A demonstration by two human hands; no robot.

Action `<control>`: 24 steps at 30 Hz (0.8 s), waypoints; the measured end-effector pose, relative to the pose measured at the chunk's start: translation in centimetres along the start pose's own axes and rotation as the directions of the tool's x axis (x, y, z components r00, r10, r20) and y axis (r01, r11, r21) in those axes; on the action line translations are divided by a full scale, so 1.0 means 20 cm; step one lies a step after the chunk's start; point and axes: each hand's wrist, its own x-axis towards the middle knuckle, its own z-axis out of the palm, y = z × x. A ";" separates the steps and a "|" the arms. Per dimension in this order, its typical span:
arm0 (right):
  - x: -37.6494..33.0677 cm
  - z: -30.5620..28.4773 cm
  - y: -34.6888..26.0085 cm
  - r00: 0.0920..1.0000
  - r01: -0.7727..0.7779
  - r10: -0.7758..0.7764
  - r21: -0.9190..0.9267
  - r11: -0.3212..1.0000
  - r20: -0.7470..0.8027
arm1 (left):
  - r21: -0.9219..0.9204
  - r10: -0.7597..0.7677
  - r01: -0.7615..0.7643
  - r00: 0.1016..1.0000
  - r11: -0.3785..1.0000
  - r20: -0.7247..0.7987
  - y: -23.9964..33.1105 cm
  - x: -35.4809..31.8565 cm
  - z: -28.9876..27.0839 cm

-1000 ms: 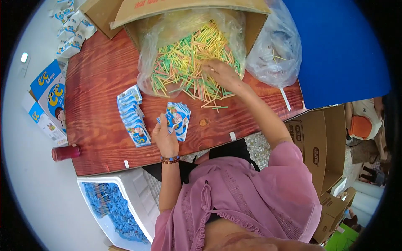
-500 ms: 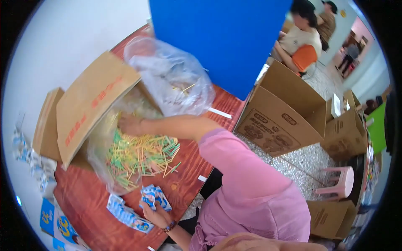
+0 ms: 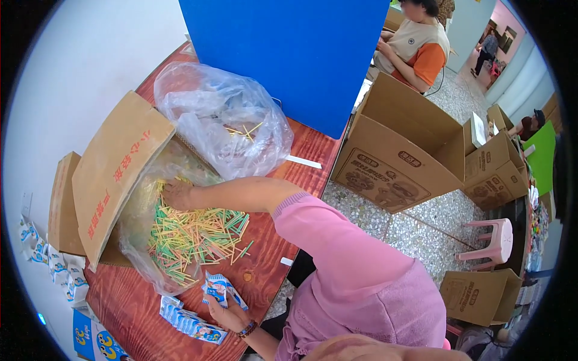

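Observation:
My left hand [image 3: 228, 316], with a bracelet at the wrist, is closed around blue-and-white packets [image 3: 217, 289] above the table's near edge. My right hand [image 3: 177, 195] reaches to the far side of a heap of thin pastel sticks [image 3: 200, 238] in green, yellow and pink. Its fingers point down into the heap, and the fingertips are hidden among the sticks. The heap spills from a clear plastic liner [image 3: 133, 237] in a tipped cardboard box [image 3: 122, 165]. Just left of my left hand, a row of similar packets [image 3: 191, 323] lies on the table.
A clear plastic bag [image 3: 224, 128] holding a few sticks lies on the reddish wooden table [image 3: 265, 261]. A blue panel [image 3: 283, 57] stands behind it. Open cartons [image 3: 403, 162] and a pink stool [image 3: 490, 242] are on the floor. Another person [image 3: 419, 48] sits beyond the panel.
The view has shifted slightly, so most things appear a little lower or farther left. My right hand stays in the sticks, and my left hand still holds packets.

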 end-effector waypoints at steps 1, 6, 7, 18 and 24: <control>0.00 0.00 -0.02 1.000 0.003 -0.003 0.005 1.000 -0.001 | 0.004 0.002 -0.002 1.000 1.000 -0.014 0.01 0.00 0.01; -0.05 0.12 0.02 0.952 -0.067 0.043 -0.068 0.995 -0.303 | 0.038 -0.014 0.015 0.999 0.999 -0.031 0.00 -0.01 0.10; -0.05 0.14 0.03 0.953 -0.075 0.047 -0.080 0.994 -0.299 | 0.052 -0.028 0.030 0.999 0.998 -0.042 0.00 -0.02 0.14; -0.09 -0.33 0.12 0.988 -0.150 0.100 0.656 0.740 0.114 | -0.009 -0.022 0.022 0.998 1.000 -0.067 0.03 -0.04 0.14; -0.13 -0.31 -0.01 0.945 -0.084 0.321 0.901 0.426 -0.063 | -0.008 -0.022 0.021 0.998 1.000 -0.054 0.02 -0.03 0.07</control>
